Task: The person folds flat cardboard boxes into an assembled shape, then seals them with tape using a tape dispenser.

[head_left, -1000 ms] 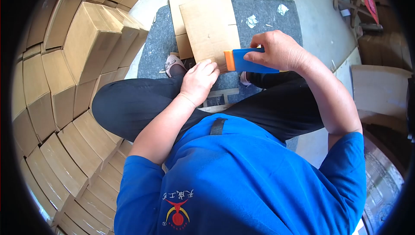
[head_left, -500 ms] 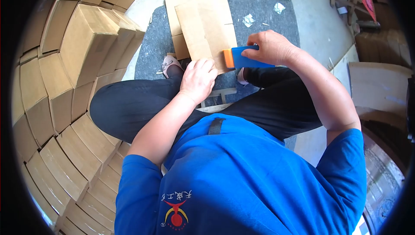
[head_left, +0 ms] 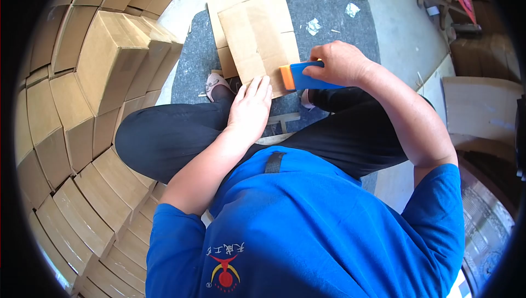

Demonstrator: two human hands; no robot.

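Note:
My left hand (head_left: 250,109) lies flat, fingers stretched out, on the near end of a narrow flat cardboard piece (head_left: 247,27). This piece slants over a wider cardboard sheet (head_left: 281,10) beneath it. In my right hand (head_left: 341,63) is a blue hand tool with an orange end (head_left: 304,75); its exact kind I cannot make out. The orange end is at the right edge of the narrow piece, close to my left fingertips. Whether it touches the cardboard cannot be told.
Stacked cardboard boxes (head_left: 101,57) rise along the left side. A dark grey mat (head_left: 350,35) lies under the cardboard, with crumpled scraps (head_left: 313,26) on it. At the right stands a cardboard panel (head_left: 479,106). My knees flank the work.
My left hand has gone from curled fingers to lying flat on the cardboard. The blue tool in my right hand has shifted slightly left and down.

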